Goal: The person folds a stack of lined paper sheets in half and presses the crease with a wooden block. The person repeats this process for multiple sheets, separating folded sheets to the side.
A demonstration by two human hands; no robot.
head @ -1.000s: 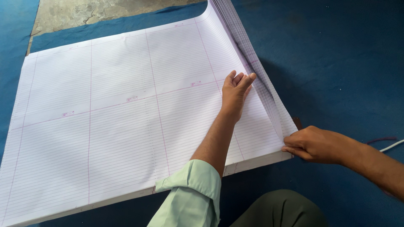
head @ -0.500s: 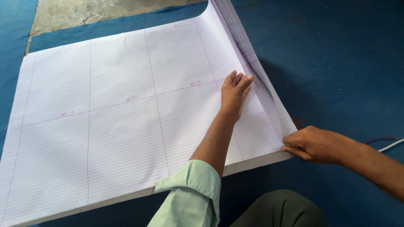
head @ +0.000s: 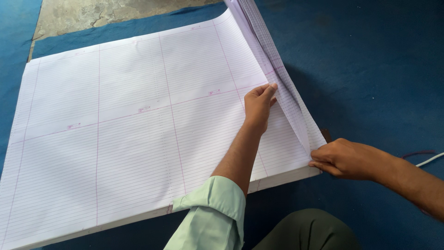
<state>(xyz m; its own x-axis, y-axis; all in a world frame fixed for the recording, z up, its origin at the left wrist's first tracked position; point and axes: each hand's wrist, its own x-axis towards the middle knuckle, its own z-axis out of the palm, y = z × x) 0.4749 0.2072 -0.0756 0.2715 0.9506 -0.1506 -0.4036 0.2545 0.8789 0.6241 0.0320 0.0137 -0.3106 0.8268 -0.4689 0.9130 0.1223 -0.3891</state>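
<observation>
Where lifted sheets (head: 277, 69) leave frame, left hand (head: 258, 104) beneath, right hand (head: 344, 158) pinching corner.

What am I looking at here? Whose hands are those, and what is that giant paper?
The camera sits on a person's head and looks down, so you see that person's own two arms. The left hand lies flat on a big stack of lined paper sheets, its fingertips at the fold where the lifted sheets rise. The right hand pinches the near right corner of those sheets. The stack rests on a blue mat, with some bare grey floor at the top. A light green sleeve covers the left arm. A white cable pokes in at the right.
</observation>
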